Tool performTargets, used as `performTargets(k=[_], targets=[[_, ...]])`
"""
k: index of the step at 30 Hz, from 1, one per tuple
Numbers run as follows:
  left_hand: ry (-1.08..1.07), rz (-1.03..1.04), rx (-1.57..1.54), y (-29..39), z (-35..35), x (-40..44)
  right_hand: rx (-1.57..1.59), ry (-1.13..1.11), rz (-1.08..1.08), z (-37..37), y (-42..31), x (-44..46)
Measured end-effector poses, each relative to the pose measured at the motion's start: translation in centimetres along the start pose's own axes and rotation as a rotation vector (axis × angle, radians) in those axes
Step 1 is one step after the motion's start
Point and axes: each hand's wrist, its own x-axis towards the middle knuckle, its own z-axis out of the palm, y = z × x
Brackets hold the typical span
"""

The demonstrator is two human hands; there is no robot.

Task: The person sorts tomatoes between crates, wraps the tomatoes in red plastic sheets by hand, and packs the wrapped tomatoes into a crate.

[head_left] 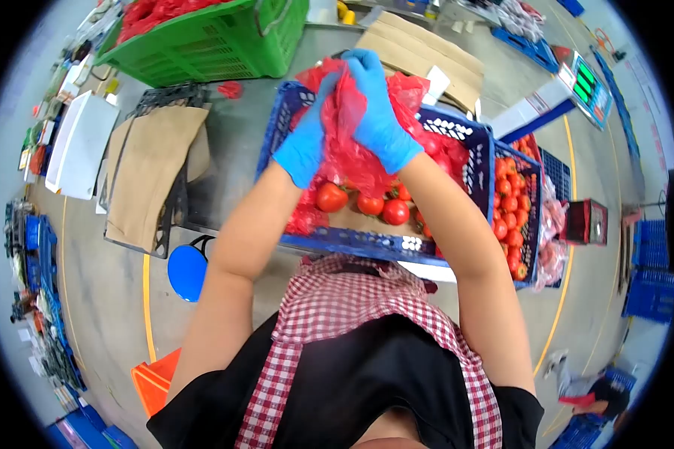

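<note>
Above a blue plastic crate [367, 248], both my hands in blue gloves are raised on a thin red plastic bag [352, 153]. My left hand [308, 141] closes on the left side of its gathered upper part. From the other side my right hand [383, 120] grips the bag near its top, fingers bent over it. What the bag contains is hard to make out through the crumpled film. Below it, several red tomatoes [395, 212] lie loose on the cardboard-lined crate bottom. More red bagged bundles [445, 153] lie at the crate's right side.
To the right stands a second crate of tomatoes [511, 202], with a scale display [590, 84] beyond. A green basket [202, 46] of red bags sits back left. Flat cardboard [153, 165] lies on the left, above a blue stool [186, 273]. Another person [605, 396] is far right.
</note>
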Motion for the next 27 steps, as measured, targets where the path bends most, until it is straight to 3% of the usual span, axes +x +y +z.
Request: performTargets(k=[3, 5, 8, 9, 11, 12, 13, 14, 15, 16, 17, 18, 19, 20, 21, 22, 23, 25, 27], targets=[[-0.026, 0.129, -0.133, 0.4, -1.6, 0.2, -0.5, -0.01, -0.154, -0.4, -3.2, 2.0], [0.047, 0.14, -0.158, 2.1, -1.7, 0.4, -0.58, -0.241, 0.008, 0.3, -2.6, 2.5], [0.122, 0.295, -0.063, 6.3, -3.7, 2.3, -0.302, -0.158, 0.215, -0.6, -4.3, 4.5], [0.147, 0.29, -0.08, 9.3, -4.2, 3.3, 0.076, -0.036, 0.249, -1.5, -4.2, 4.7], [0.161, 0.602, 0.113, 16.4, -4.9, 5.9, 0.25, 0.144, 0.455, -4.0, -4.1, 3.0], [0.26, 0.798, 0.172, 20.1, -3.7, 6.4, 0.145, 0.125, 0.458, -5.3, -3.6, 1.9], [0.267, 0.852, 0.22, 24.0, -3.5, 7.5, 0.134, 0.122, 0.557, -5.9, -1.9, -0.1], [0.137, 1.193, 0.467, 28.0, -6.2, 12.1, 0.234, 0.131, 0.705, -6.4, -2.0, -1.7], [0.108, 1.153, 0.311, 31.5, -7.3, 16.1, 0.228, 0.109, 0.753, -6.8, -1.3, -3.9], [0.178, 1.405, 0.538, 34.0, -8.9, 20.4, 0.216, 0.087, 0.806, -7.3, -0.1, -6.5], [0.966, 1.541, 1.024, 35.9, -13.9, 27.0, 0.202, 0.068, 0.866, -7.8, 0.6, -8.5], [0.773, 1.155, 1.343, 35.0, -12.8, 24.8, 0.136, 0.069, 0.929, -8.4, 0.5, -10.1], [0.85, 0.906, 2.037, 34.7, -15.4, 26.3, 0.069, 0.079, 1.002, -8.9, 0.1, -11.9], [0.856, 0.391, 2.299, 31.8, -12.0, 23.5, -0.005, 0.08, 0.993, -9.4, -0.4, -13.3], [0.777, 0.737, 2.61, 30.4, -14.9, 24.8, -0.083, 0.078, 1.005, -10.2, -0.9, -14.7], [0.616, 0.361, 2.735, 30.5, -16.2, 27.4, -0.126, 0.096, 1.052, -10.9, -1.1, -16.5], [0.373, 0.131, 2.694, 31.4, -19.0, 31.8, -0.171, 0.109, 1.092, -11.8, -1.1, -18.3], [0.354, -0.226, 2.632, 32.5, -22.4, 37.6, -0.258, 0.14, 1.13, -13.3, -1.5, -20.9], [0.291, -0.674, 1.841, 34.5, -24.0, 39.1, -0.436, -0.006, 1.1, -14.0, -2.5, -21.4]])
